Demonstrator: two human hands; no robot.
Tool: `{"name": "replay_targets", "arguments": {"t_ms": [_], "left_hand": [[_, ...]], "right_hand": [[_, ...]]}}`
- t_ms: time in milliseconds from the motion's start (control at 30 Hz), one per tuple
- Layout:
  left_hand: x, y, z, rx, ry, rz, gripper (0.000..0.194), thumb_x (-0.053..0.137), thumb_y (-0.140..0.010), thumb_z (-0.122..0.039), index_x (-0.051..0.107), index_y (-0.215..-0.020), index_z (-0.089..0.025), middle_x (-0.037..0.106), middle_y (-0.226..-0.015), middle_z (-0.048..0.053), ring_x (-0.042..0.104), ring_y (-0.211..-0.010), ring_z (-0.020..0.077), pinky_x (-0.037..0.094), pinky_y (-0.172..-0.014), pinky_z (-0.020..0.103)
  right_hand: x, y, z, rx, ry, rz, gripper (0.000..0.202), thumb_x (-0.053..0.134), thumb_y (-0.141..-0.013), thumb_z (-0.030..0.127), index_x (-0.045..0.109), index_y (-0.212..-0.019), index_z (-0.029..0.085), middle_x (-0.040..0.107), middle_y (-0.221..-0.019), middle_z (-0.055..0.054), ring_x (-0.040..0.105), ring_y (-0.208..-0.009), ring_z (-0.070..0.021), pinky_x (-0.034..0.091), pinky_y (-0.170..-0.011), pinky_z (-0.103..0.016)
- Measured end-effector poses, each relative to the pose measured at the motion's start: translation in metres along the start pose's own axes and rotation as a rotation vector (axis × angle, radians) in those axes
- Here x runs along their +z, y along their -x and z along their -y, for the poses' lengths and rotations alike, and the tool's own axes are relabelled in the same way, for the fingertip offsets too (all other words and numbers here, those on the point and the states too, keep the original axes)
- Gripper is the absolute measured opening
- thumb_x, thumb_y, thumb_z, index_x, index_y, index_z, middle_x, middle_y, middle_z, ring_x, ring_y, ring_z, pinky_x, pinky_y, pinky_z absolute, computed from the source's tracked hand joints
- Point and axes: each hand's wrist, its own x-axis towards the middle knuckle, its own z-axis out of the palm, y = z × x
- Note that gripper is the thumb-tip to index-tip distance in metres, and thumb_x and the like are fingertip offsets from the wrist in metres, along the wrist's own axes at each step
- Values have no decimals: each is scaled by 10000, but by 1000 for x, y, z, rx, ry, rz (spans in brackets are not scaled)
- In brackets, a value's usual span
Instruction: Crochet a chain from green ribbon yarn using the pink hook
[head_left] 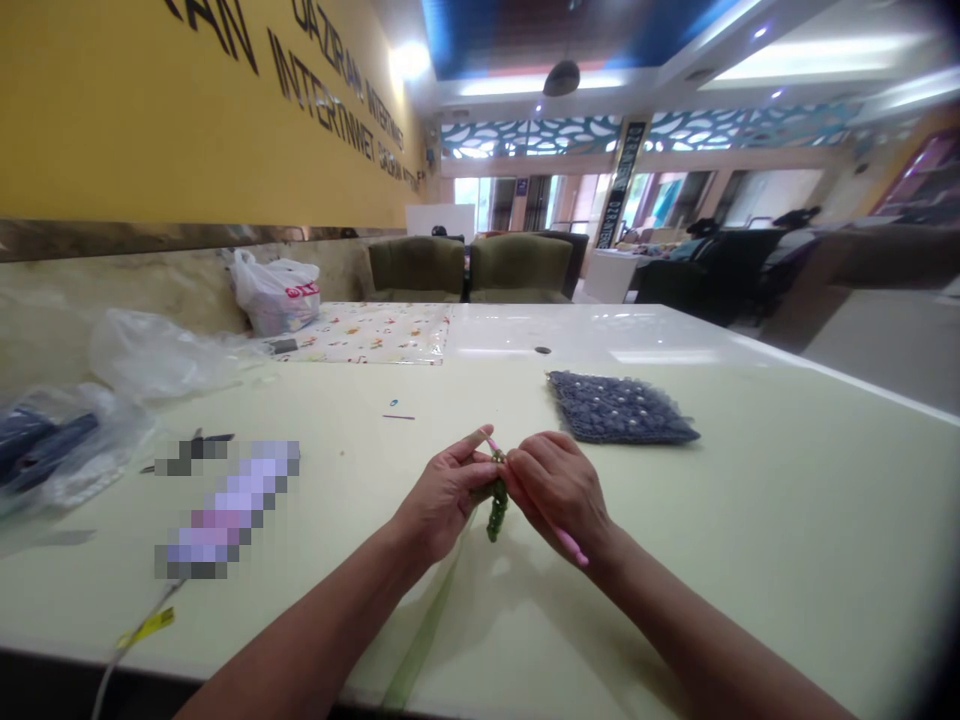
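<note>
Close together over the table, my two hands work on a small strip of green crochet (pixel 496 512) that dangles below the fingers. My left hand (pixel 448 492) pinches the top of this strip, its index finger raised. In my right hand (pixel 561 482) is a pink crochet hook (pixel 571 546); its handle end sticks out under the palm and its tip reaches the green stitches. A flat green ribbon-like yarn (pixel 429 625) runs from my left hand down to the table's front edge. The exact loop on the hook is too small to make out.
A dark grey crocheted piece with beads (pixel 621 408) lies right of my hands. A thin needle (pixel 399 417) and small blue ring (pixel 394 403) lie left. Farther left are a blurred-out purple object (pixel 232 505) with a cable, plastic bags (pixel 161 352) and a white carrier bag (pixel 276 292).
</note>
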Motion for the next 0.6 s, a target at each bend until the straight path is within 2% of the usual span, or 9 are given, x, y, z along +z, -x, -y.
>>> {"name": "replay_targets", "arguments": {"t_ms": [100, 233, 400, 600], "left_hand": [[-2, 0, 0, 1, -10, 33, 508, 758, -679, -66, 660, -1166, -173, 573, -745, -34, 560, -708, 81, 462, -763, 228], [-1, 2, 0, 39, -38, 18, 487, 754, -679, -60, 667, -1147, -161, 604, -752, -25, 576, -733, 90, 466, -791, 229], [1, 2, -3, -76, 8, 7, 413, 692, -698, -33, 683, -1099, -133, 656, -827, 18, 585, -699, 76, 465, -697, 191], [-2, 2, -12, -88, 61, 16, 464, 643, -706, -29, 634, -1163, -106, 668, -851, 43, 619, -684, 95, 494, -711, 214]], "right_hand": [[3, 3, -2, 17, -100, -13, 211, 478, -930, 142, 473, -729, 205, 503, -635, 11, 466, -603, -140, 402, -715, -298], [4, 4, -5, 36, -173, 0, 185, 474, -936, 155, 477, -758, 205, 527, -666, 10, 492, -619, -137, 404, -722, -298], [0, 2, -7, -26, -117, -8, 176, 511, -935, 180, 484, -763, 206, 545, -660, 2, 492, -621, -142, 409, -722, -308], [0, 4, -9, -54, -164, -32, 128, 548, -905, 149, 492, -805, 207, 543, -668, 4, 488, -616, -140, 446, -743, -315]]}}
